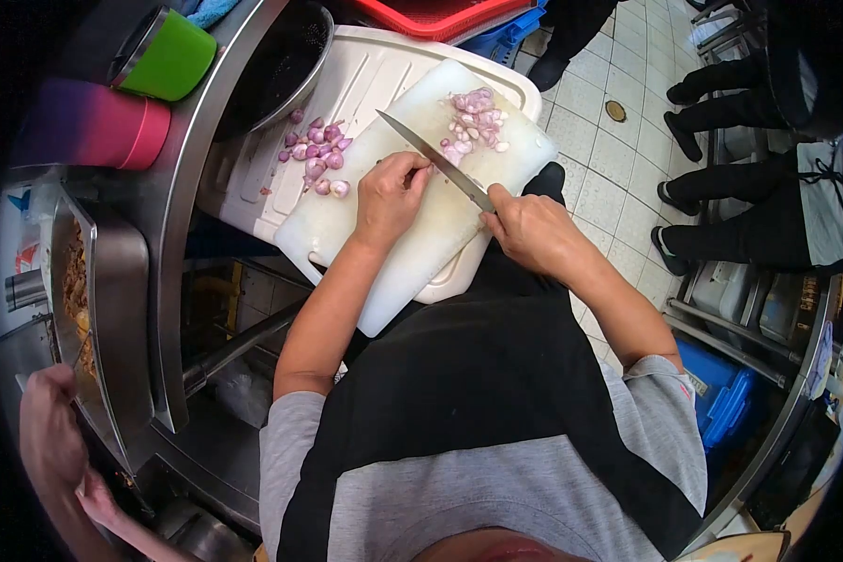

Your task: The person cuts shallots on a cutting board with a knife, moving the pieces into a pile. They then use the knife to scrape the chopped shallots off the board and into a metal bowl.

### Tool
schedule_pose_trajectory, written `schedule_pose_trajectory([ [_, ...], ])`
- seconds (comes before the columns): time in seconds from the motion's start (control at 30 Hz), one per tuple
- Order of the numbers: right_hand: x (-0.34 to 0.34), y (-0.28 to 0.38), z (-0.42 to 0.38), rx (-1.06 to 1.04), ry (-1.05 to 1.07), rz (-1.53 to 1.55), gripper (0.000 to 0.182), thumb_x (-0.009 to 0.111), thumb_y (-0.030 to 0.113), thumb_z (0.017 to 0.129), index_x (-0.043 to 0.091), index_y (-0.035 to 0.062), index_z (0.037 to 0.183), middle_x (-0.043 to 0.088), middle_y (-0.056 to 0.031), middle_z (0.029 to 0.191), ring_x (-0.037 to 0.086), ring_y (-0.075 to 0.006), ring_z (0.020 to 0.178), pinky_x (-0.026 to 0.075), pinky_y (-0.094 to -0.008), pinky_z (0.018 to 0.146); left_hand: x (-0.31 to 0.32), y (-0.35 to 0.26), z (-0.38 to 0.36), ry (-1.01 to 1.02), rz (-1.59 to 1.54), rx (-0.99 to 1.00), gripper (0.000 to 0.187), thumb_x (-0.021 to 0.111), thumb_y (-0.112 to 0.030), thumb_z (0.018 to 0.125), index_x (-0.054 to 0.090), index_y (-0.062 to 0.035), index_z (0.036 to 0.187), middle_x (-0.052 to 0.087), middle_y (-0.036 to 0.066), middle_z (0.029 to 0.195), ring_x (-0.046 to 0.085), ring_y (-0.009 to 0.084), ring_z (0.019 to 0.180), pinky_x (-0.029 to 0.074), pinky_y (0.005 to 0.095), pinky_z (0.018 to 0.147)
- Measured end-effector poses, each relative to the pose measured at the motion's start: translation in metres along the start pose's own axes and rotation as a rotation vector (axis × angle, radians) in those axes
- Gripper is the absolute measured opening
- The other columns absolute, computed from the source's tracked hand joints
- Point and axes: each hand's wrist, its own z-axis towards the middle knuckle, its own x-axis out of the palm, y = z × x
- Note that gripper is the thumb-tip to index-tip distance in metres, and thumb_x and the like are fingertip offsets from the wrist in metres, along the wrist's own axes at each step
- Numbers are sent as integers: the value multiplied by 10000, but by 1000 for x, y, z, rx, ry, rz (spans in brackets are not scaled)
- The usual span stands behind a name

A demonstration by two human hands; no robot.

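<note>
My right hand is wrapped round the handle of a kitchen knife, its long blade slanting up and left over the white cutting board. Close to the blade, my left hand is closed with fingertips pinched together; what they hold is hidden. Beyond the blade, cut and peeled shallots lie in a pile on the board. To the left, whole purple-skinned shallots sit in a loose group, several on the cream plastic lid under the board.
A metal colander stands at the lid's far left. Along the left counter are a green cup, a pink-purple tumbler and a metal food tray. Another person's hands show lower left. Other people's legs are at right.
</note>
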Motion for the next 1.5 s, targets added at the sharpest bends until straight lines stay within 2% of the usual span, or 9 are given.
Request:
schedule_pose_trajectory([
  [0.4,-7,2,-7,-23,5,4,273,576,221,958,497,-40,937,643,-252,678,659,-444,669,526,-523,601,1,2,-1,5,-11,9,87,718,-23,806,684,-20,886,693,121,827,684,266,718,544,346,646],
  [0.7,5,0,-1,-21,-35,37,271,563,234,975,476,-18,931,625,-250,662,639,-453,675,496,-535,608,1,1,-1,2,-6,-5,82,719,-27,805,682,-27,878,697,116,831,684,270,726,546,353,654],
  [0.77,2,0,-4,-66,-65,-71,252,576,222,962,475,-7,933,624,-224,629,645,-423,621,504,-514,559,1,0,-1,8,27,13,77,720,-36,805,684,-35,873,698,112,833,683,273,737,545,358,663],
  [0.87,-5,1,-6,-129,-86,-157,230,593,188,937,497,-20,924,626,-201,601,670,-392,612,536,-476,552,0,-2,0,25,46,13,70,719,-44,806,686,-40,868,699,107,834,680,274,741,543,359,669],
  [1.3,-3,-4,2,-140,-100,-148,247,596,216,944,475,3,908,617,-190,586,652,-393,573,509,-488,499,1,-3,0,16,43,34,71,725,-46,798,689,-38,858,697,108,828,677,288,766,536,374,699],
  [1.37,-7,0,1,-136,-74,-185,212,581,186,941,509,-13,919,634,-197,605,677,-385,616,540,-477,555,-1,-4,0,44,108,55,87,727,-28,819,703,-12,902,707,108,851,690,212,718,551,308,652],
  [1.5,-3,-2,3,-123,-64,-183,213,578,194,942,512,-8,920,636,-193,606,680,-381,619,543,-468,558,-1,-4,0,42,108,68,85,733,-27,812,706,-20,893,708,106,861,691,233,743,551,322,679],
])
